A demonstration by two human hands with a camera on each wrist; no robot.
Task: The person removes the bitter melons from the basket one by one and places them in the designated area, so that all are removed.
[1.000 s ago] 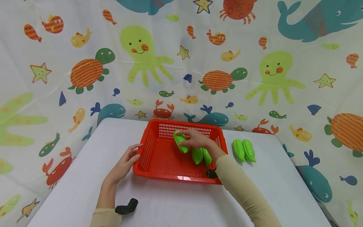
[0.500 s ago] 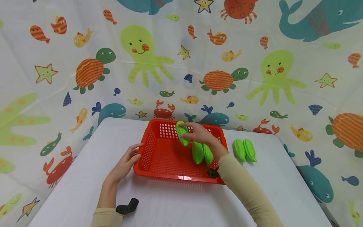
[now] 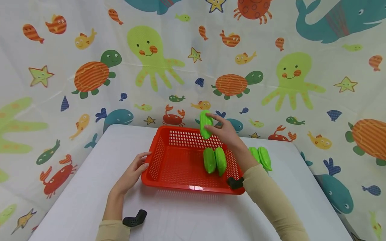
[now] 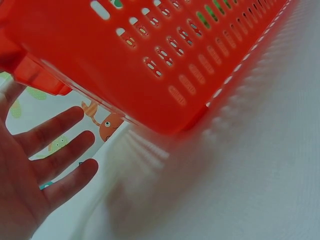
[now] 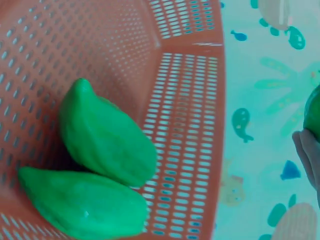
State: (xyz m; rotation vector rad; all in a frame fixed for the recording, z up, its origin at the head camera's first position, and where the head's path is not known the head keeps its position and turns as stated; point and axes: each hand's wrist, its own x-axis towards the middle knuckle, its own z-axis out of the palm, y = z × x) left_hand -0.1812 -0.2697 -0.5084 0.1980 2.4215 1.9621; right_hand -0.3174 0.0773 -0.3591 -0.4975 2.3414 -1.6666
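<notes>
My right hand (image 3: 225, 133) pinches a bright green star fruit (image 3: 206, 124) between thumb and fingers, raised above the back rim of the red plastic basket (image 3: 178, 188). Only an edge of that held star fruit (image 5: 314, 114) shows at the right of the right wrist view. Two more star fruits, one on the left (image 3: 209, 160) and one on the right (image 3: 220, 161), lie side by side on the basket floor. My left hand (image 3: 132, 172) touches the basket's left rim. In the left wrist view, several fingers of the left hand (image 4: 30, 170) are straight and spread beside the basket wall.
Two green star fruits (image 3: 264, 158) lie on the white table (image 3: 181, 217) to the right of the basket, partly behind my right forearm. A white curtain (image 3: 187, 43) printed with sea animals hangs behind the table.
My right hand has lifted the star fruit up and to the right, from inside the basket to above its back rim. My left hand has stayed at the left rim.
</notes>
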